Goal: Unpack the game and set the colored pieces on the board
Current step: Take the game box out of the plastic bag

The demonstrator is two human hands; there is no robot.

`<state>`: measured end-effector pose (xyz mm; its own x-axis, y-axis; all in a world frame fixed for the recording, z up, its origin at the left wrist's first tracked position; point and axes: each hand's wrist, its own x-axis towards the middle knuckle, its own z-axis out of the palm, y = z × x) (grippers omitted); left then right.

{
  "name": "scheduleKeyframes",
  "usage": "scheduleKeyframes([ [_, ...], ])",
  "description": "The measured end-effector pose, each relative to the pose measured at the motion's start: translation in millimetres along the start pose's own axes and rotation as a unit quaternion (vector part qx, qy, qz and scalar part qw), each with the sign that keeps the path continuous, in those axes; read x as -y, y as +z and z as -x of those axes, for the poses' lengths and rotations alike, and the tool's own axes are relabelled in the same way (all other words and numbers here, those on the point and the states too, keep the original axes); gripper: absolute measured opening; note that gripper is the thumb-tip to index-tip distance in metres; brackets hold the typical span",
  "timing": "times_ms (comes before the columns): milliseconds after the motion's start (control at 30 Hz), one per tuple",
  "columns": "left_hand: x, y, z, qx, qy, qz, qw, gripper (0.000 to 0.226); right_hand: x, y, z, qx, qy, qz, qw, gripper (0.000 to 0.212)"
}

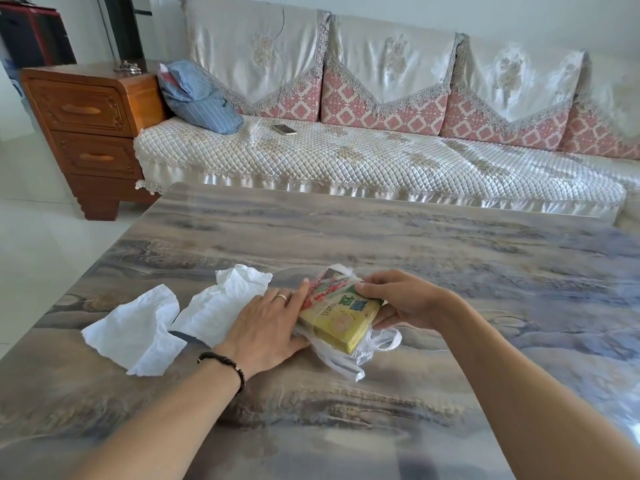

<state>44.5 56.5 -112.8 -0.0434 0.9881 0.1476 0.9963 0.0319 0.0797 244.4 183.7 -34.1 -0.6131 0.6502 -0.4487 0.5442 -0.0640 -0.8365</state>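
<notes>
A yellow and green game box (pixel 337 315) lies tilted on a marbled table (pixel 450 258), partly wrapped in a thin clear plastic bag (pixel 349 358). My right hand (pixel 398 301) grips the box's right end, fingers over its top edge. My left hand (pixel 266 323) rests flat against the box's left side, fingers touching the bag. No board or colored pieces show; the box is closed.
Two crumpled white paper sheets (pixel 138 334) lie left of the box, with a dark thin object (pixel 188 337) between them. Beyond the table stands a covered sofa (pixel 381 157) with a phone (pixel 284 129) and a blue pillow (pixel 202 98). A wooden drawer cabinet (pixel 90 129) stands far left.
</notes>
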Motion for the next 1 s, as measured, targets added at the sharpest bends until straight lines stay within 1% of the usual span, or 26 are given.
scheduleKeyframes([
  [33, 0.1, -4.1, -2.4, 0.019, 0.001, 0.039, 0.999, 0.093, -4.2, -3.7, -2.9, 0.004, 0.003, -0.021, 1.000, 0.024],
  [67, -3.3, -8.5, -1.7, 0.020, 0.000, 0.083, 0.996, 0.095, -8.5, -5.8, -5.8, 0.004, 0.003, -0.042, 0.999, 0.025],
  [100, -8.8, -10.9, 2.3, 0.004, 0.002, 0.114, 0.994, 0.097, -11.9, -6.7, -8.4, 0.000, 0.002, -0.063, 0.998, 0.025],
  [167, -25.4, -10.9, 15.5, -0.055, 0.031, 0.118, 0.991, 0.099, -17.4, -7.2, -14.4, -0.010, -0.005, -0.105, 0.994, 0.023],
  [200, -33.8, -9.2, 22.4, -0.062, 0.047, 0.112, 0.991, 0.097, -18.8, -7.2, -17.0, -0.012, -0.008, -0.119, 0.993, 0.023],
  [233, -39.1, -4.5, 27.1, -0.053, 0.050, 0.113, 0.991, 0.095, -19.1, -7.1, -18.7, -0.008, -0.008, -0.123, 0.992, 0.023],
  [333, -38.3, 4.7, 20.9, 0.005, -0.014, 0.112, 0.994, 0.095, -18.8, -11.1, -24.2, -0.006, 0.008, -0.094, 0.996, 0.026],
  [400, -32.7, 7.0, 5.3, 0.021, -0.035, 0.073, 0.997, 0.090, -18.4, -19.4, -25.4, -0.034, 0.021, -0.085, 0.996, 0.033],
  [467, -28.1, 10.4, -9.7, 0.042, -0.050, 0.031, 0.997, 0.082, -17.7, -31.4, -22.5, -0.070, 0.017, -0.088, 0.994, 0.034],
  [567, -21.5, 22.2, -31.9, 0.059, -0.102, 0.013, 0.993, 0.080, -23.4, -49.3, -14.2, -0.115, -0.007, -0.113, 0.987, 0.025],
  [633, -17.7, 27.8, -47.5, 0.048, -0.140, 0.015, 0.989, 0.079, -31.5, -52.6, -7.0, -0.116, -0.015, -0.138, 0.983, 0.020],
  [700, -14.4, 30.1, -62.0, 0.025, -0.176, 0.028, 0.984, 0.075, -39.9, -47.4, -1.3, -0.100, -0.019, -0.169, 0.980, 0.019],
  [733, -13.6, 30.2, -67.1, 0.001, -0.183, 0.028, 0.983, 0.073, -43.7, -42.4, 0.7, -0.092, -0.020, -0.178, 0.980, 0.018],
  [800, -13.1, 29.6, -70.6, -0.059, -0.163, 0.021, 0.985, 0.067, -51.4, -29.5, 2.9, -0.079, -0.019, -0.175, 0.981, 0.017],
  [833, -14.4, 29.2, -68.7, -0.088, -0.144, 0.036, 0.985, 0.063, -55.2, -22.8, 3.5, -0.073, -0.017, -0.170, 0.983, 0.018],
  [933, -21.9, 21.9, -44.8, -0.192, -0.089, 0.130, 0.969, 0.047, -61.3, -6.7, 8.3, -0.066, -0.009, -0.163, 0.984, 0.019],
  [1000, -30.0, 12.7, -16.9, -0.227, -0.073, 0.212, 0.948, 0.049, -60.4, -0.2, 13.9, -0.066, -0.027, -0.135, 0.988, 0.019],
])
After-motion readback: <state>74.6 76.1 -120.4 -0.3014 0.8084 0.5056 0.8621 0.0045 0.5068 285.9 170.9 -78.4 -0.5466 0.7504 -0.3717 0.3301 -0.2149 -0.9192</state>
